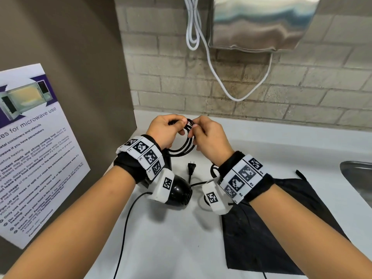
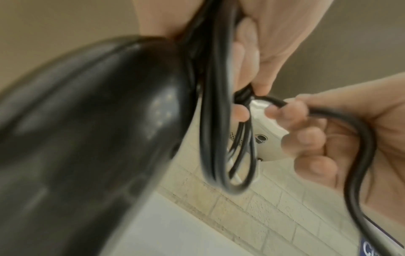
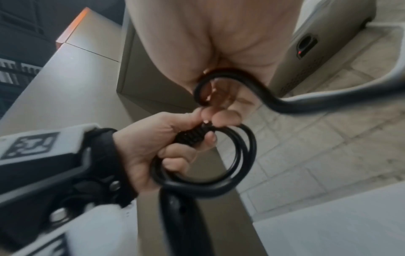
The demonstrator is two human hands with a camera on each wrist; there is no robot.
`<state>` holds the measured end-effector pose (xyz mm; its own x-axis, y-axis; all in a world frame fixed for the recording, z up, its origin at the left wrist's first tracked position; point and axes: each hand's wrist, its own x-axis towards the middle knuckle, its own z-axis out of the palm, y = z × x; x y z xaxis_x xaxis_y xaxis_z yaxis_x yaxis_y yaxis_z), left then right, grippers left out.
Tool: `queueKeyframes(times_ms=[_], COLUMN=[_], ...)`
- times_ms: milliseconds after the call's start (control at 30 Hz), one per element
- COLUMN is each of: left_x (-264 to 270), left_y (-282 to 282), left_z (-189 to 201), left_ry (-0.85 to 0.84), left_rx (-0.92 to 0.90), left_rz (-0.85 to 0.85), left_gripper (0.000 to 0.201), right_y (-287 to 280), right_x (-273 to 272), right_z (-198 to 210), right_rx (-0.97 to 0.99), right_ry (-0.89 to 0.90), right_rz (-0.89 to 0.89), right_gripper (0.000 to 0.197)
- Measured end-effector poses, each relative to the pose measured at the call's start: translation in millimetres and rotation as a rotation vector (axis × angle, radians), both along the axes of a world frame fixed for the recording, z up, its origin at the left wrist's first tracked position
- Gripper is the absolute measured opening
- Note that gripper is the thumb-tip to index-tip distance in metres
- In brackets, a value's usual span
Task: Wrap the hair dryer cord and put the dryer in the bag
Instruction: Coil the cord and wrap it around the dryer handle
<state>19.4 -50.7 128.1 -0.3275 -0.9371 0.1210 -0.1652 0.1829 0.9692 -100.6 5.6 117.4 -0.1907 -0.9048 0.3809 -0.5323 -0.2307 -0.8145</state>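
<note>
My left hand [image 1: 168, 131] is curled round the gathered loops of the cord [image 1: 182, 146], thumb and fingers [image 3: 210, 138] pinching them where the ribbed strain relief sits. My right hand [image 1: 209, 137] pinches the next stretch of cord between thumb and forefinger, the other fingers loosely bent. To coil well I judge I should lay each new loop the same size as the last, let the cord roll between my right fingers so it does not twist, and keep the left pinch firm.

The cord is smooth, round black rubber, springy enough to hold open hoops. The hair dryer [image 1: 179, 193] hangs below my left wrist, glossy, bulbous, with a slotted grille; whether it touches the counter [image 1: 281, 141] I cannot quite tell. The plug [image 1: 191, 168] lies flat beyond the dryer. The bag [image 1: 281, 228], limp matte black cloth, lies right of the dryer.
</note>
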Motion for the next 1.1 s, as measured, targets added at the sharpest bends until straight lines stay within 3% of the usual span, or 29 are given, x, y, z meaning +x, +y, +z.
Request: queueKeyframes(times_ms=[67, 200, 333, 533, 667, 833, 1100], left_x=[2, 7, 7, 6, 9, 10, 9], left_y=[-4, -6, 0, 0, -1, -1, 5], left_z=[-1, -1, -1, -1, -1, 3, 5], left_ry=[0.053, 0.054, 0.036, 0.039, 0.028, -0.008, 0.004], left_rx=[0.012, 0.006, -0.001, -0.001, -0.013, -0.009, -0.003], left_rz=[0.050, 0.013, -0.032, -0.031, -0.032, -0.048, -0.050], left_gripper=[0.014, 0.010, 0.013, 0.017, 0.018, 0.014, 0.011], right_y=[5, 9, -3, -1, -4, -2, -3], right_x=[8, 16, 13, 17, 14, 18, 23], right_z=[-6, -18, -16, -18, -19, -19, -26], right_rx=[-0.040, -0.071, -0.064, -0.200, -0.180, -0.132, -0.117], right_ry=[-0.014, -0.053, -0.108, -0.108, -0.142, -0.170, -0.101], right_rz=[0.027, 0.000, -0.039, -0.121, -0.128, -0.018, -0.061], right_gripper=[0.025, 0.006, 0.029, 0.018, 0.012, 0.028, 0.031])
